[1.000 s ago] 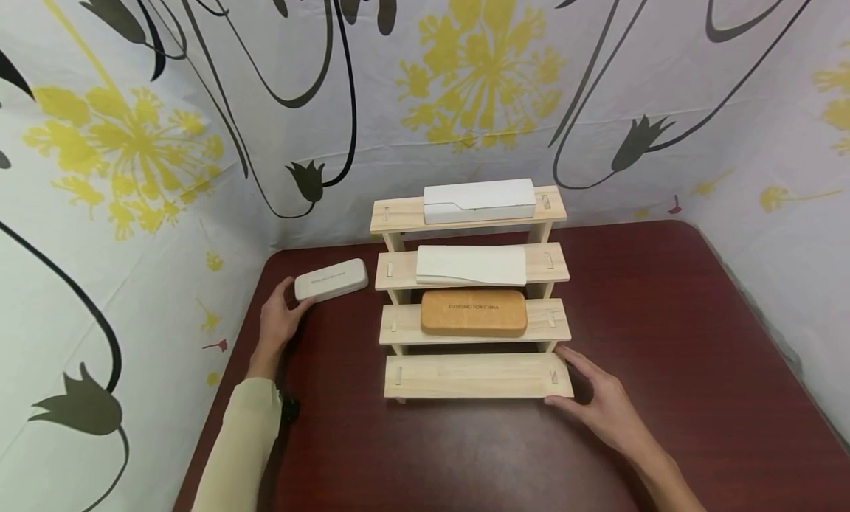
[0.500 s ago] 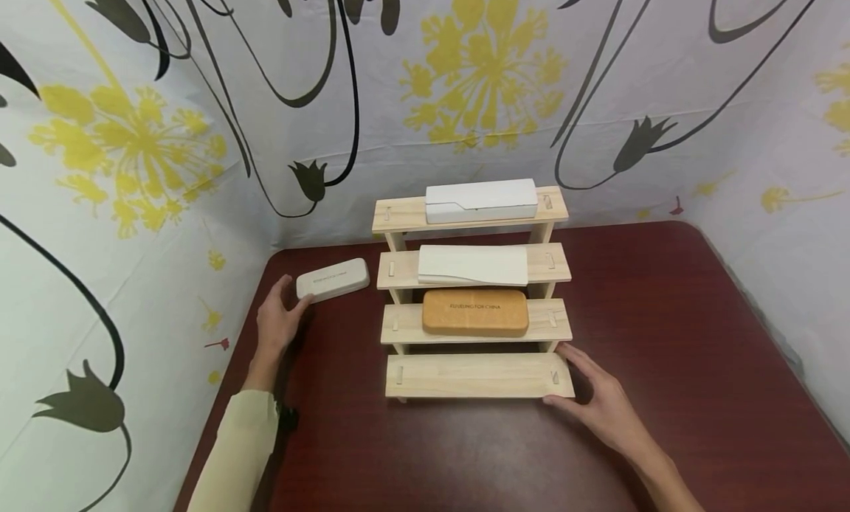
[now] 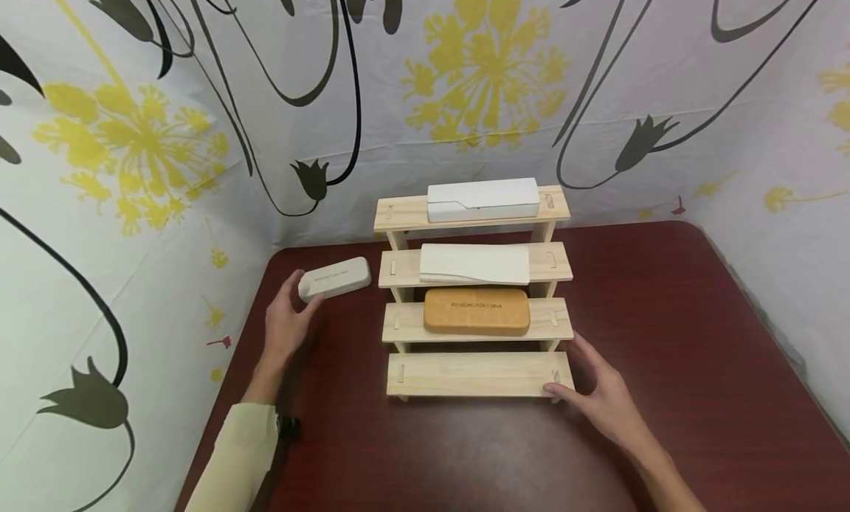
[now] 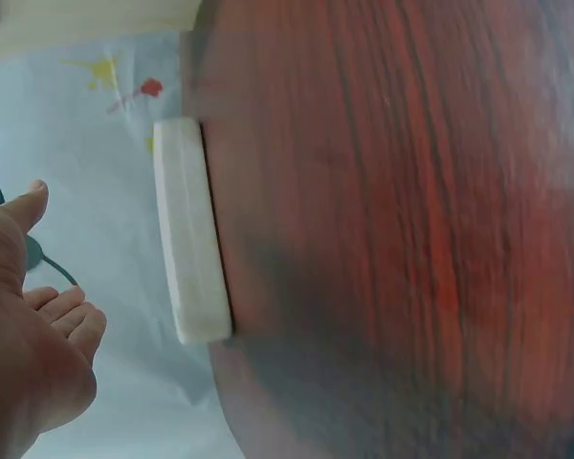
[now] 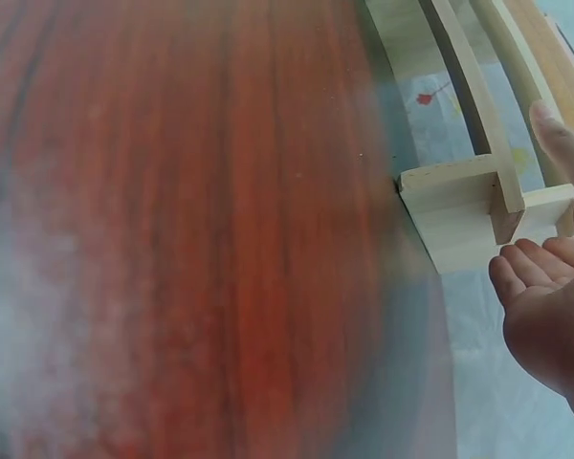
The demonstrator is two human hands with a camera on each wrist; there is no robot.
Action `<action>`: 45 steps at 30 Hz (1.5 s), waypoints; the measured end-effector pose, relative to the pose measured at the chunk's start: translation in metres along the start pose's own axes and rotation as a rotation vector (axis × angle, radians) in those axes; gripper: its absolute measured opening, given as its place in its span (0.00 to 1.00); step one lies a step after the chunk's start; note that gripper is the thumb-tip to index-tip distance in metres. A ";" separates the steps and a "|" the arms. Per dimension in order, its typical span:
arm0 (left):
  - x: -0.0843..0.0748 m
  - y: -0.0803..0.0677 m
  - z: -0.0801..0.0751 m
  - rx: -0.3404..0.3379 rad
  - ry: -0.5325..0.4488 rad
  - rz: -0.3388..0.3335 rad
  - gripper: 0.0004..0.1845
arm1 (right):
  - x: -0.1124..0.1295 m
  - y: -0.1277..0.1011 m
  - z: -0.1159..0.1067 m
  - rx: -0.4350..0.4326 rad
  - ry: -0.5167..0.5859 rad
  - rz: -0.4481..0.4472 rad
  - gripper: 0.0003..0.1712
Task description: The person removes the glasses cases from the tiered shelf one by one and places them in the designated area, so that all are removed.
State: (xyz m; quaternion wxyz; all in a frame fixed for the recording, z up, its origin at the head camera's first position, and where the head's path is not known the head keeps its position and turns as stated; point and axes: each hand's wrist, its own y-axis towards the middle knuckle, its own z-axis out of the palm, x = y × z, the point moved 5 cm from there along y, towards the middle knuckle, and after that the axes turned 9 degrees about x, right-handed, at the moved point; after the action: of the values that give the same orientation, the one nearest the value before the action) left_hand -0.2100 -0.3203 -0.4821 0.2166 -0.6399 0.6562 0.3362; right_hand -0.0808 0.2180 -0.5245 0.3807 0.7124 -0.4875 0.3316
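A four-step wooden stand (image 3: 474,374) sits mid-table; its lowest step is bare. A white case (image 3: 482,199) lies on the top step, another white case (image 3: 474,264) on the second, and a tan case (image 3: 477,310) on the third. A beige case (image 3: 334,277) lies on the table left of the stand. My left hand (image 3: 295,305) is open at that case's near left end; in the left wrist view a gap shows between the hand (image 4: 38,316) and the case (image 4: 191,244). My right hand (image 3: 591,394) is open at the lowest step's right front corner (image 5: 459,206), holding nothing.
The dark red table (image 3: 664,335) is closed in at the back and both sides by a white curtain (image 3: 133,165) printed with yellow flowers. The beige case lies near the table's back left corner. Bare tabletop stretches right of the stand and in front of it.
My left hand has moved forward, closer to the beige case's end, thumb now by its front edge. My right hand has shifted slightly in toward the stand's lowest corner. The cases have not moved.
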 end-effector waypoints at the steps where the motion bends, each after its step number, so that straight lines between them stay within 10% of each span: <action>1: -0.003 -0.001 0.001 0.003 -0.010 0.010 0.40 | 0.000 0.001 0.000 0.000 0.016 0.002 0.61; 24: -0.089 -0.034 0.024 0.142 -0.227 0.236 0.39 | 0.013 0.013 -0.004 -0.011 0.216 -0.030 0.62; 45: -0.126 -0.059 0.046 0.214 -0.338 0.358 0.40 | 0.016 0.020 -0.002 -0.018 0.231 -0.031 0.61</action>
State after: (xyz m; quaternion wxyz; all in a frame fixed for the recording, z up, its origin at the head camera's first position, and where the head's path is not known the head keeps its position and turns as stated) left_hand -0.1472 -0.1975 -0.4332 0.3267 -0.4221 0.7452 0.3998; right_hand -0.0947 0.2080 -0.5062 0.4456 0.6736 -0.4322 0.4012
